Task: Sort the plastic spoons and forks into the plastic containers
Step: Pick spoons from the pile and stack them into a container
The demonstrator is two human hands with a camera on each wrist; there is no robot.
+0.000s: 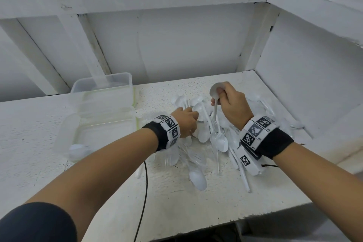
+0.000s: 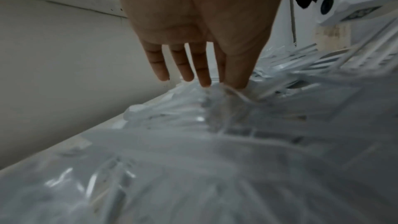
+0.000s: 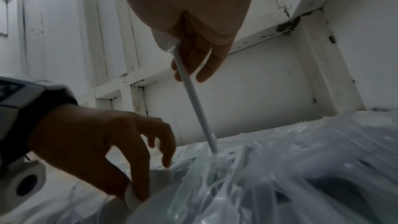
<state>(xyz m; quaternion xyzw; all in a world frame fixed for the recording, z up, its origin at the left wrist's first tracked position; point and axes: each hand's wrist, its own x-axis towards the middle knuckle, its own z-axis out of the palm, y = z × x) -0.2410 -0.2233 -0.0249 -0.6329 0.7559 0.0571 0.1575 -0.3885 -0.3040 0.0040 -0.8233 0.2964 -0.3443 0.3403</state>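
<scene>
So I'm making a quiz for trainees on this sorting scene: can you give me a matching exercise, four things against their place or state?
Things:
1. right hand
2. left hand
3. plastic containers
4. black cable

States:
A. stacked at the table's left
B. reaching into the cutlery pile
C. running along the table beneath the left forearm
D. holding a white spoon bowl-up

Pairs: 1-D, 2-B, 3-A, 4-C

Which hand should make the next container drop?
Right, probably. The right hand already grips a spoon lifted from the pile; the left hand, nearer the containers, is reaching into it.
</scene>
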